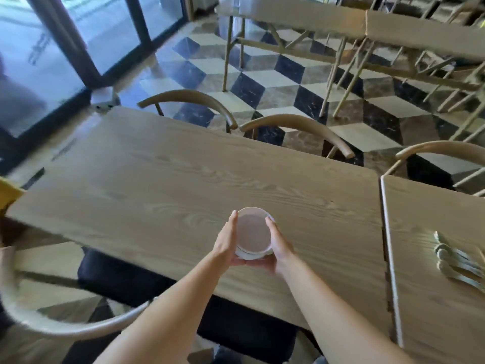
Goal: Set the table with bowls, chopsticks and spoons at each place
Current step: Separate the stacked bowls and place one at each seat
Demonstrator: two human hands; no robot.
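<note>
While 2 hands (226,243) hold the bowls (253,233), spoons (455,261) lie well apart.

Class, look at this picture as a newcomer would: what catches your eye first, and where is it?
A stack of bowls, held between the left hand and right hand over the near middle of the wooden table. Next, the black, white and brown cube-patterned floor beyond the table, and pale spoons lying on the adjoining table at right.

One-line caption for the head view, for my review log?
Head view: left hand and right hand cup stacked white bowls at a wooden table; spoons lie on the adjoining table.
</note>
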